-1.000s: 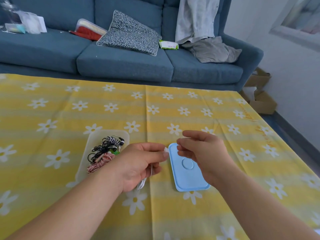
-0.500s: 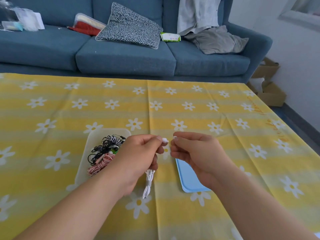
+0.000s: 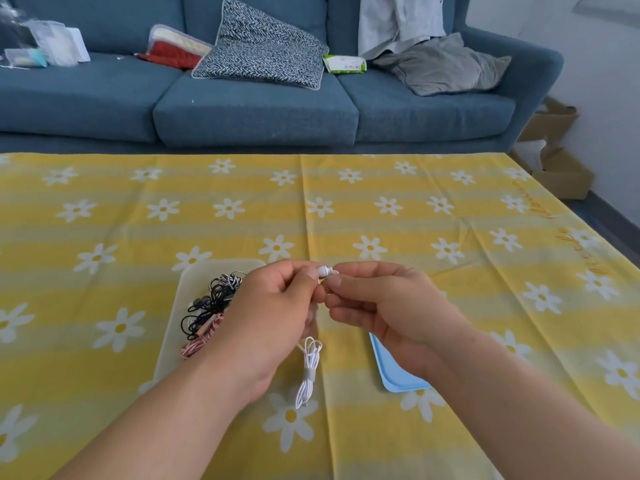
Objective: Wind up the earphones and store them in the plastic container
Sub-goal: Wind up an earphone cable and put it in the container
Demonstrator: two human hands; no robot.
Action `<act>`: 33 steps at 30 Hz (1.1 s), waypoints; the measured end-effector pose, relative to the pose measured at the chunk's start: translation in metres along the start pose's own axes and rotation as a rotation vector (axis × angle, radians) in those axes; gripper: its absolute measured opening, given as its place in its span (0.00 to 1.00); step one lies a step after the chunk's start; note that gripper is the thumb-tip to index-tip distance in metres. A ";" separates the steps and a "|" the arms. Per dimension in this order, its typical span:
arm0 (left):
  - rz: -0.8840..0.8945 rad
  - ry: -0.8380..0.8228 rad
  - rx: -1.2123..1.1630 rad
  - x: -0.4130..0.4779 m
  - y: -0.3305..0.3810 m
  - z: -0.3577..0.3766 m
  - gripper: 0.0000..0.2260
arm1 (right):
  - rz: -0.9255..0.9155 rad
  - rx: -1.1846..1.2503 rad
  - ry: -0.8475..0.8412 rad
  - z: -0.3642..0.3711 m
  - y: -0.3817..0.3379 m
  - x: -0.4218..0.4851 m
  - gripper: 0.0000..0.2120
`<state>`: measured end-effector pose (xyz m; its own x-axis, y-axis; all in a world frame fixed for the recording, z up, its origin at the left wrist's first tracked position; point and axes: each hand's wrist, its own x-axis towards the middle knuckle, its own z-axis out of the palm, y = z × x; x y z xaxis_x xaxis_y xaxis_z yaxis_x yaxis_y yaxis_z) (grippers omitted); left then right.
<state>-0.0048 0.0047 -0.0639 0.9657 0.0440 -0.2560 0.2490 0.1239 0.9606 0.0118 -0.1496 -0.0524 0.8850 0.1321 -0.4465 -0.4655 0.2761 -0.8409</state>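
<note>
A pair of white earphones (image 3: 308, 368) hangs as a tied bundle of cable below my left hand (image 3: 273, 317), which pinches the upper end with its white earbud. My right hand (image 3: 388, 313) pinches the same end right beside it, fingertips nearly touching those of the left. Both hands hover above the table. The clear plastic container (image 3: 175, 337) lies on the cloth at the left, partly behind my left hand; it holds black (image 3: 211, 299) and pink-and-white (image 3: 197, 342) wound earphones. Its light blue lid (image 3: 391, 372) lies under my right hand.
A yellow tablecloth with white daisies (image 3: 415, 216) covers the table. Behind it stands a blue sofa (image 3: 256, 105) with a patterned cushion, clothes and packets. Cardboard boxes (image 3: 554, 161) sit on the floor at the right.
Both hands rose and drew together above the table. My right hand came up off the lid to pinch the earbud end next to the left; the white cable bundle now dangles free.
</note>
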 end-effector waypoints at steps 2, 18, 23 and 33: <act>0.015 0.005 -0.009 0.001 0.000 0.000 0.10 | -0.013 0.019 0.008 0.000 0.000 0.001 0.16; 0.200 0.036 0.261 -0.002 -0.004 -0.001 0.09 | 0.009 0.057 -0.013 -0.005 -0.001 0.000 0.12; 0.230 0.054 0.298 -0.002 -0.006 0.000 0.09 | -0.013 0.063 -0.023 -0.005 0.001 0.000 0.13; 0.237 0.089 0.247 -0.004 -0.006 0.004 0.10 | -0.058 0.090 -0.029 -0.001 0.006 -0.004 0.14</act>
<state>-0.0098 0.0000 -0.0680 0.9913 0.1301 -0.0211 0.0398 -0.1431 0.9889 0.0058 -0.1499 -0.0561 0.9108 0.1403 -0.3882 -0.4119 0.3683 -0.8335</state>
